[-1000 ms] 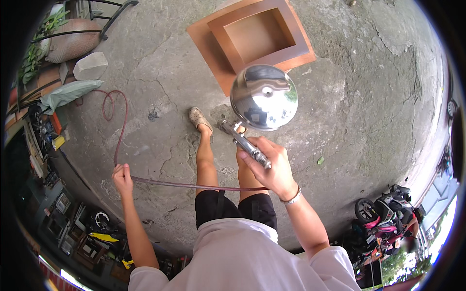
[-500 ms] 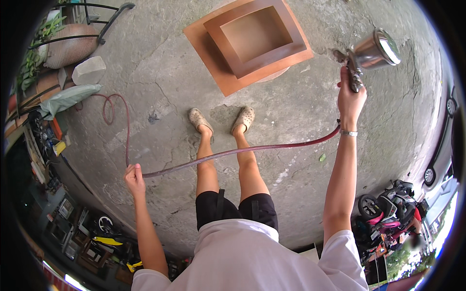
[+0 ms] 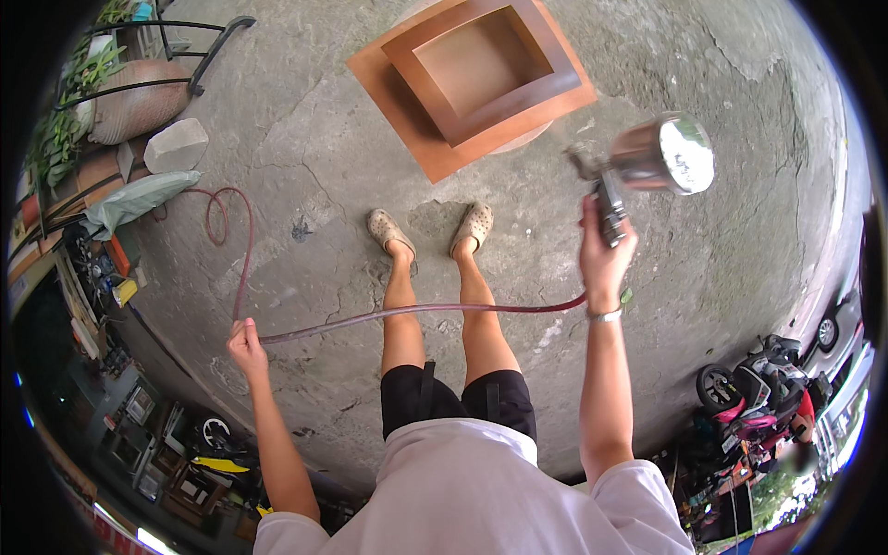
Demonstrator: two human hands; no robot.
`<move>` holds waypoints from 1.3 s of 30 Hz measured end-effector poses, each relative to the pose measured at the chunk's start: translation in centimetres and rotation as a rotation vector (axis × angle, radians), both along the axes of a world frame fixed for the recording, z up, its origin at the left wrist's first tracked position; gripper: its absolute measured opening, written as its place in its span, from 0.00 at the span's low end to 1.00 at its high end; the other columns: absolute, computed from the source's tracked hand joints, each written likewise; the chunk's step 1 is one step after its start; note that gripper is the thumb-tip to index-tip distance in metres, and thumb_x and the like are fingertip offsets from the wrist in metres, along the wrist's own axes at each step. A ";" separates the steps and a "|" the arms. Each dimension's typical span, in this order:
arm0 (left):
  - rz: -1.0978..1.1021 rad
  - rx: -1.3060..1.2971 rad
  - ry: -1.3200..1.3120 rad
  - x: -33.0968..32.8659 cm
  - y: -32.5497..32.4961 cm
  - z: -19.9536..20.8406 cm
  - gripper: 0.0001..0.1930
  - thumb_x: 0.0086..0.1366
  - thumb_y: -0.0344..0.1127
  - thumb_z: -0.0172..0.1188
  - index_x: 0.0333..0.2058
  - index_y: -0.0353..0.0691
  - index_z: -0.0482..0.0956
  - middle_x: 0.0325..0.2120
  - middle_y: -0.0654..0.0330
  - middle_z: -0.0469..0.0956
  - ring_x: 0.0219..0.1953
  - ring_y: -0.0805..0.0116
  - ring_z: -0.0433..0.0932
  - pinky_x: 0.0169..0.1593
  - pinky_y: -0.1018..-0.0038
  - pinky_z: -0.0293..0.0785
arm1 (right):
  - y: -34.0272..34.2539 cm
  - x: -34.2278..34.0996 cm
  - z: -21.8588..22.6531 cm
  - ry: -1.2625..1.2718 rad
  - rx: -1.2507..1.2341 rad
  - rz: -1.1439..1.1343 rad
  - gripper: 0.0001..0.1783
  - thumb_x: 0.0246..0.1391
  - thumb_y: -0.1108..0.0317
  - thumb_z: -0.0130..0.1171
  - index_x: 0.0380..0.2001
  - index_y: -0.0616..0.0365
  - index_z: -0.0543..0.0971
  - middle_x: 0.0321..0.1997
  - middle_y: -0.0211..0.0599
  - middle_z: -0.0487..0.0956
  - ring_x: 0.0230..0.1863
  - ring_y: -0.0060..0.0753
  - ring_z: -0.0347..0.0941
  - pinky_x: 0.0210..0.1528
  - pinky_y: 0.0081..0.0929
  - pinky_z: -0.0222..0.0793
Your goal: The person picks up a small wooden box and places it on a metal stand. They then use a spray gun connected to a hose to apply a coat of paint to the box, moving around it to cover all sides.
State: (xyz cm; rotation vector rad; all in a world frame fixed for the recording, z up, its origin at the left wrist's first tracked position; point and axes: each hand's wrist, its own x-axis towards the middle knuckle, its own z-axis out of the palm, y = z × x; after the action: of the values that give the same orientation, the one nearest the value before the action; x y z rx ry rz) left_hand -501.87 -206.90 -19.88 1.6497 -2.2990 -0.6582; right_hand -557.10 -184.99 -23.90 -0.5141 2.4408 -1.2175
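Observation:
Gripped in my right hand (image 3: 606, 264) is a spray gun (image 3: 608, 199) with a shiny metal cup (image 3: 661, 155), a little blurred by motion; its nozzle side faces left. My left hand (image 3: 247, 348) is closed around a dark red hose (image 3: 416, 313), which sags across in front of my legs to the spray gun's handle. Beyond my feet lies a brown, frame-like piece (image 3: 421, 88) with a square opening, set on a wider flat brown base. A round pale support shows partly beneath it. The gun is to the right of this piece, apart from it.
The hose loops over cracked concrete (image 3: 305, 148) at left. Beside it are a pale stone block (image 3: 176, 145), a grey-green plastic bag (image 3: 139, 202), a large clay pot (image 3: 139, 100) and a black metal bar frame (image 3: 217, 51). Parked motorcycles (image 3: 749, 388) stand at lower right.
My right hand has moved left and nearer to my body with the spray gun. The hose between my hands has shifted with it. My left hand still holds the hose, slightly lower.

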 end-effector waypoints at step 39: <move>0.084 -0.013 0.011 -0.1 2.2 -0.4 0.22 0.71 0.32 0.54 0.18 0.27 0.65 0.14 0.52 0.63 0.20 0.57 0.62 0.27 0.62 0.56 | -4.4 -1.6 0.2 0.009 -0.015 0.105 0.15 0.60 0.60 0.68 0.31 0.63 0.81 0.20 0.39 0.78 0.19 0.26 0.69 0.24 0.30 0.66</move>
State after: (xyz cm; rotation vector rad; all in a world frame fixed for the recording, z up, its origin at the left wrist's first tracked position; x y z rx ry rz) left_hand -501.96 -204.70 -20.26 1.7218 -2.2074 -0.6309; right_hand -558.65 -189.43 -23.66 -0.6453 2.3810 -1.1938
